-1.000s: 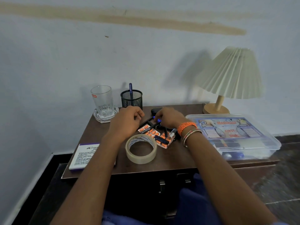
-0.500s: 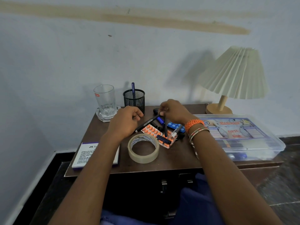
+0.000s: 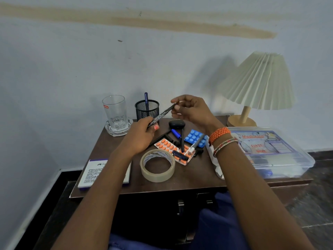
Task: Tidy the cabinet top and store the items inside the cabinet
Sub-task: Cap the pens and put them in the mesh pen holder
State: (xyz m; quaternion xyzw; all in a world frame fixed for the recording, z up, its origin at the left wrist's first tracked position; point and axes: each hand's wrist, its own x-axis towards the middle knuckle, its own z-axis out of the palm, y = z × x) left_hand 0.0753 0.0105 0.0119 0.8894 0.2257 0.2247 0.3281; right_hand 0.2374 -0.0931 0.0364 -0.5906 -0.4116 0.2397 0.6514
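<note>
With both the left hand (image 3: 142, 136) and right hand (image 3: 191, 110) pinching the slim black printed pen (image 3: 163, 113), steer it tip-down into the black mesh cup (image 3: 146, 110) near the cabinet top's back edge.

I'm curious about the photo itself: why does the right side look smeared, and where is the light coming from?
Head view: the first aid box and floor at right are blurred, while the tape roll is sharper. The lamp casts a soft shadow leftward on the wall, so light comes from the right. The cabinet top edges bow from the wide lens.
</note>
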